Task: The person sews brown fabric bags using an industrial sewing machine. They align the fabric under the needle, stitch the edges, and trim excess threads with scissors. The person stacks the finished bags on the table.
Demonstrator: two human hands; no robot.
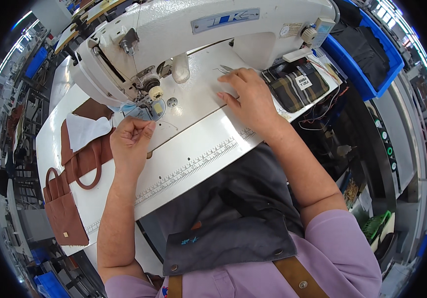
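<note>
At the white sewing machine (164, 30), my left hand (133, 141) is closed in a pinch just in front of the presser foot and needle area. A fine dark thread (169, 124) runs from its fingertips across the bed. My right hand (248, 97) is over the bed to the right, thumb and fingers apart, with nothing seen in it. Just beyond its fingertips lies a small pointed metal tool (227, 68), partly hidden by the hand. Brown leather bag pieces with looped handles (87, 166) lie left of my left hand, a white cloth piece (87, 131) on top.
A folded plaid pouch (296, 85) lies at the machine's right base. Behind it stands a blue crate (379, 54) of dark material. Loose wires (330, 102) hang off the table's right edge. A printed ruler scale (193, 166) runs along the near edge.
</note>
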